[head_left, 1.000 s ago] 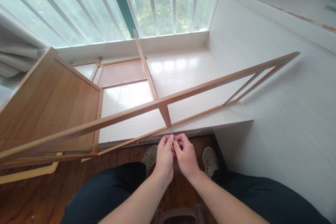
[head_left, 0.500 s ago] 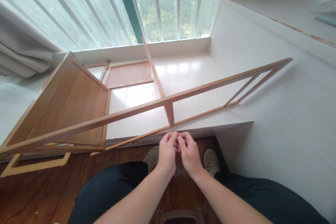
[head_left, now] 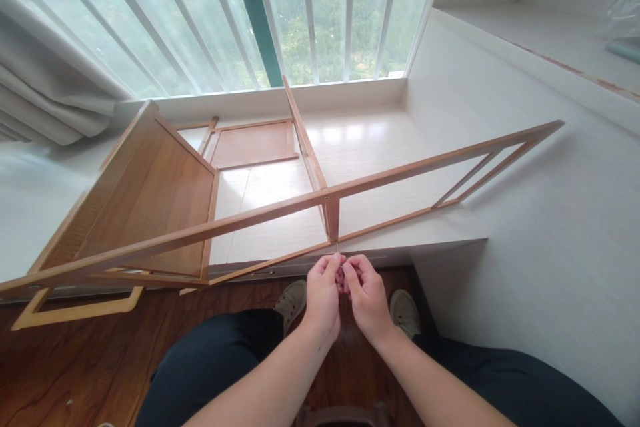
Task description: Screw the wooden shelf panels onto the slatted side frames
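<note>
Head view looks down on the left hand (head_left: 323,297) and the right hand (head_left: 367,297), held close together between the knees, their fingertips meeting just under the lower end of a short wooden upright (head_left: 333,219). Both hands have their fingers curled and pressed together around something very small; a thin pale sliver shows between the fingertips, too small to tell what it is. The upright belongs to a light brown slatted wooden frame (head_left: 410,163) that lies tilted across the scene, its long rails running from lower left to upper right. One end of the frame joins a brown wooden side panel (head_left: 150,203) on the left, and its far end reaches toward the pale wall on the right. Beneath the frame sits a white glossy window ledge (head_left: 370,140), with a flat brown wooden board (head_left: 250,143) lying on it near the white-barred window (head_left: 310,13). Below the hands are dark trousers (head_left: 215,360), two pale shoes (head_left: 405,310) and a reddish wooden floor (head_left: 75,373).
</note>
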Tool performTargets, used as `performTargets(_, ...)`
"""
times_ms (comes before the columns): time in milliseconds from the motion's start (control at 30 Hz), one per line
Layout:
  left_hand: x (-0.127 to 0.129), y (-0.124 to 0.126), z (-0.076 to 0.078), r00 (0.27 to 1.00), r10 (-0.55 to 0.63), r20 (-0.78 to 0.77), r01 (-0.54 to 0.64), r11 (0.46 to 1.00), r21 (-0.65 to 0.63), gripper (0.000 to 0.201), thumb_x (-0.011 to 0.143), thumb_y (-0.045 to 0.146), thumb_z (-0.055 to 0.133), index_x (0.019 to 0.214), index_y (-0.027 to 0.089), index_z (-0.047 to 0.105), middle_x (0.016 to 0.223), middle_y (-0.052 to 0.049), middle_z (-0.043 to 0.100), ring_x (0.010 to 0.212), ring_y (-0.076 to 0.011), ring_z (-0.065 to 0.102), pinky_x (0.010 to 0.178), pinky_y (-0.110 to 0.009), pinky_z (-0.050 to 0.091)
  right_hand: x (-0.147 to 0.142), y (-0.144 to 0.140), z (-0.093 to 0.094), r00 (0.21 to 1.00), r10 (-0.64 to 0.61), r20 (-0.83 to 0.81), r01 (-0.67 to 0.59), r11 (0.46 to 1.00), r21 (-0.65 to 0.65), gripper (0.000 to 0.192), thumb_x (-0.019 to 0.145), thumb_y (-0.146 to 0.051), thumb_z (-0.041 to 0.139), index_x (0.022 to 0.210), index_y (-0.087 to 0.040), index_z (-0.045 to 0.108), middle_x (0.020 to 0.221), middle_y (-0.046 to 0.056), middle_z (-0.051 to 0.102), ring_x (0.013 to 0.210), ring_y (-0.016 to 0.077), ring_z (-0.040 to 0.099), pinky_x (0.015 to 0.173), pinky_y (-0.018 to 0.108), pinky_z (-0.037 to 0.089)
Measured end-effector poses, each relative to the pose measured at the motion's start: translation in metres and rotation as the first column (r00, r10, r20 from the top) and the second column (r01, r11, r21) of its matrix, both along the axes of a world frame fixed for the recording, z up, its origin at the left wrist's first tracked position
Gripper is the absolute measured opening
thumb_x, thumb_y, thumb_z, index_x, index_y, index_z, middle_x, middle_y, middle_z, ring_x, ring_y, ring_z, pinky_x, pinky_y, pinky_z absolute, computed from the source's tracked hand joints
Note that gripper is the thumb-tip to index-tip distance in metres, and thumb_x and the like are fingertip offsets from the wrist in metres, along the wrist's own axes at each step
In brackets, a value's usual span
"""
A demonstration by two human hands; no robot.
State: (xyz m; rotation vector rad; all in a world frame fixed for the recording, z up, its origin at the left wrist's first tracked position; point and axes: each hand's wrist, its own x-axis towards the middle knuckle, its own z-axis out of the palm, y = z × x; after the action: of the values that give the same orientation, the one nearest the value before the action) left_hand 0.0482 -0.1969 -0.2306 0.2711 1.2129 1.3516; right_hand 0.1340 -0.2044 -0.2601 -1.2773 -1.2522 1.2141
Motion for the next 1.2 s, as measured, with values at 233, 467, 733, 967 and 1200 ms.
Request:
performTargets(233, -0.002, -0.005, -0.004, 1.000, -0.001, 0.032, 0.003, 0.999, -0.052, 0.039, 0.068, 0.046, 0.085, 0.075, 0.014, 0.065, 0.060, 0.005, 0.049, 0.054, -0.0066, 0.042, 0.051, -0.019, 0.035, 0.003, 0.005, 0.001, 0.999, 0.031, 0.012, -0.031, 1.000, -0.008, 0.028, 0.099, -0.046, 0.053, 0.089, -0.021, 0.060, 0.069, -0.001, 0.063, 0.059, 0.0138, 0.059, 0.055, 0.023, 0.048)
performTargets(467, 0.000, -0.011, -0.007, 0.999, 0.027, 0.047, -0.025, 0.999, -0.047, 0.034, 0.071, 0.042, 0.084, 0.079, 0.015, 0.066, 0.072, 0.000, 0.061, 0.065, -0.0100, 0.054, 0.057, -0.020, 0.041, 0.003, 0.000, 0.001, 0.988, 0.080, 0.132, -0.089, 0.994, 0.065, 0.021, 0.099, -0.040, 0.055, 0.093, -0.022, 0.063, 0.075, 0.000, 0.069, 0.065, 0.0153, 0.064, 0.063, 0.024, 0.049)
performTargets(733, 0.000, -0.006, -0.004, 0.991, 0.042, 0.127, -0.035, 0.998, -0.060, 0.032, 0.068, 0.037, 0.086, 0.076, 0.014, 0.065, 0.070, 0.000, 0.064, 0.066, -0.0112, 0.059, 0.064, -0.022, 0.047, 0.005, 0.002, 0.004, 0.962, 0.074, 0.262, -0.108, 0.987, 0.117, 0.015, 0.097, -0.035, 0.058, 0.090, -0.022, 0.062, 0.078, 0.000, 0.071, 0.068, 0.0158, 0.064, 0.067, 0.025, 0.047)
performTargets(967, 0.000, -0.006, -0.007, 0.994, 0.049, 0.095, -0.041, 0.996, -0.078, 0.033, 0.068, 0.038, 0.085, 0.080, 0.014, 0.066, 0.073, -0.001, 0.066, 0.068, -0.0120, 0.061, 0.061, -0.021, 0.046, 0.005, 0.002, 0.003, 0.961, 0.068, 0.267, -0.104, 0.987, 0.123, 0.016, 0.096, -0.034, 0.058, 0.086, -0.022, 0.062, 0.077, 0.000, 0.071, 0.066, 0.0152, 0.066, 0.065, 0.023, 0.048)
performTargets(1200, -0.001, -0.006, -0.005, 0.996, 0.040, 0.074, -0.034, 0.997, -0.075, 0.035, 0.067, 0.039, 0.086, 0.078, 0.014, 0.065, 0.071, 0.000, 0.065, 0.067, -0.0113, 0.059, 0.060, -0.021, 0.044, 0.005, 0.004, 0.005, 0.962, 0.062, 0.267, -0.100, 0.987, 0.130, 0.015, 0.096, -0.034, 0.058, 0.088, -0.022, 0.063, 0.077, 0.000, 0.072, 0.066, 0.0151, 0.066, 0.064, 0.023, 0.048)
